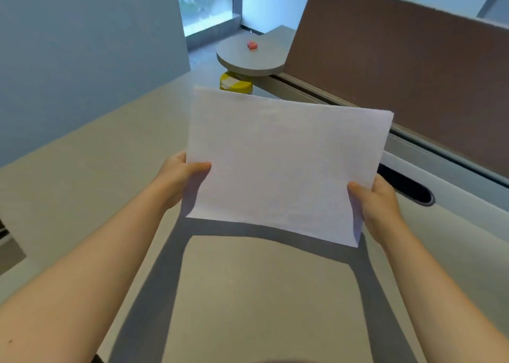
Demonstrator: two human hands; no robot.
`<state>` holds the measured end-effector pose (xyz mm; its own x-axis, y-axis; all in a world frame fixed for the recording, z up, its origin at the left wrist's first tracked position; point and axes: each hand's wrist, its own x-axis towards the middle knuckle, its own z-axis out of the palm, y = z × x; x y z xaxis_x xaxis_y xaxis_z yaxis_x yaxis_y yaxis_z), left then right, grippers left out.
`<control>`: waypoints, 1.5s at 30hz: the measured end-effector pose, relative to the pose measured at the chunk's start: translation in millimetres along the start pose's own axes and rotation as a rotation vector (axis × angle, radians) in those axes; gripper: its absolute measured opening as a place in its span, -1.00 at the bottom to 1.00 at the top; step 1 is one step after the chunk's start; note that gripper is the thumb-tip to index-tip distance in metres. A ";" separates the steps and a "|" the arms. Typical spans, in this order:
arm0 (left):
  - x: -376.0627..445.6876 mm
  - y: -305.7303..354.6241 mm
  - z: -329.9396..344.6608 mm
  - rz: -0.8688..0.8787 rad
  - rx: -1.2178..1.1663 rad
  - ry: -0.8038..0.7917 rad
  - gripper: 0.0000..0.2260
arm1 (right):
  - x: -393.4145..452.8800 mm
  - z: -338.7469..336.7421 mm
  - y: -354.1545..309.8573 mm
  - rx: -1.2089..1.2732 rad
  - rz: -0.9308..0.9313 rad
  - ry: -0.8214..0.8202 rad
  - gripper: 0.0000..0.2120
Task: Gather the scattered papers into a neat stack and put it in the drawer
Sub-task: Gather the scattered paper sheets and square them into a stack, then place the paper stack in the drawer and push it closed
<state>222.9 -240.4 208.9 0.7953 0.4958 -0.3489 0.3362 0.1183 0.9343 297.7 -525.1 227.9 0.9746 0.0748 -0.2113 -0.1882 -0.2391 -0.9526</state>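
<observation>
A stack of white papers (283, 164) is held up above the beige desk (82, 197), its edges lined up and its face tilted toward me. My left hand (181, 181) grips the stack's left edge, thumb on top. My right hand (377, 205) grips the right edge the same way. The stack casts a dark shadow on the desk below. No drawer is in view.
A brown partition panel (399, 68) runs along the desk's right side, with a dark cable slot (407, 186) in front of it. A yellow round object (235, 84) sits behind the papers under a round grey shelf (248, 58) carrying a small red item (252, 45). A blue-grey wall (82, 46) stands left.
</observation>
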 end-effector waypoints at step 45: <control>-198.2 -188.7 -408.6 -0.398 -0.149 1.224 -0.71 | -133.2 458.0 41.8 -1.099 -0.542 -0.951 -0.58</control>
<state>-204.3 -9.5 131.5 -0.3483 0.8551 -0.3840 0.3199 0.4935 0.8088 104.3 -101.6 116.0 0.3800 0.8486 -0.3681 0.7433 -0.5170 -0.4244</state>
